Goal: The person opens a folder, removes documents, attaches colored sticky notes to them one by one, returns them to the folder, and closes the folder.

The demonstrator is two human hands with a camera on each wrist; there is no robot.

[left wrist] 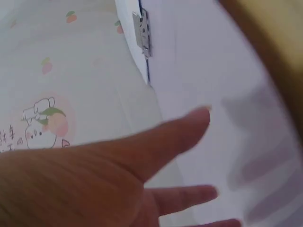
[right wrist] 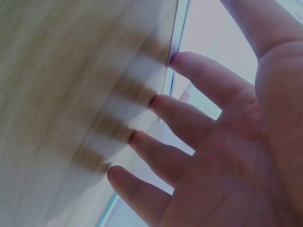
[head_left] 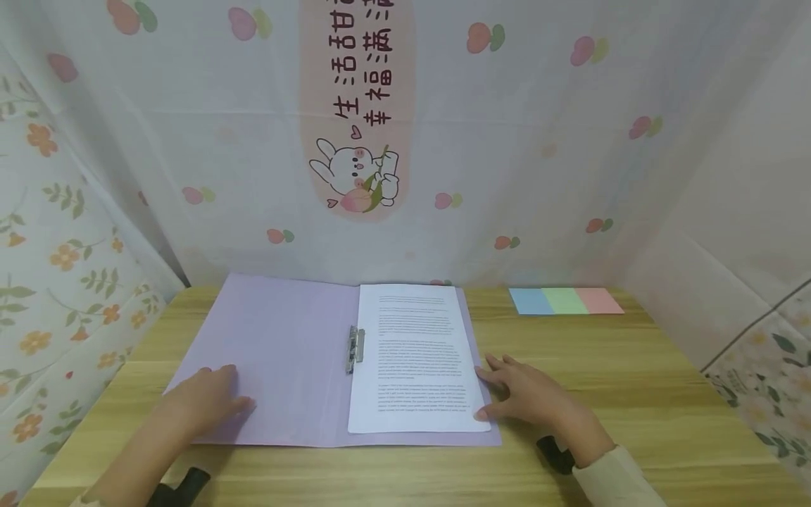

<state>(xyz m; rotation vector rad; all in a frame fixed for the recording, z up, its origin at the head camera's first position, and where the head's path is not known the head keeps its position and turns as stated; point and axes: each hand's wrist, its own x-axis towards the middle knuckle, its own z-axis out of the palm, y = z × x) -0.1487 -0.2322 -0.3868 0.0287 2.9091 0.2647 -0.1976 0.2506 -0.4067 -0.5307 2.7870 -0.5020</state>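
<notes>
A lilac folder [head_left: 279, 352] lies spread flat on the wooden table, with a metal clip [head_left: 355, 350] at its spine. Printed sheets [head_left: 415, 359] rest on its right half. Over the lower left part of the folder is my left hand [head_left: 205, 401], fingers extended and holding nothing; in the left wrist view the thumb and fingers are spread above the lilac cover. My right hand [head_left: 529, 394] is at the right edge of the folder and sheets. Its fingers are spread in the right wrist view, with fingertips at the table and the folder's edge.
Blue, green and pink paper pieces [head_left: 566, 301] lie side by side at the back right of the table [head_left: 608, 380]. A printed curtain [head_left: 507, 141] hangs behind the table, and floral cloth [head_left: 63, 282] covers the left side.
</notes>
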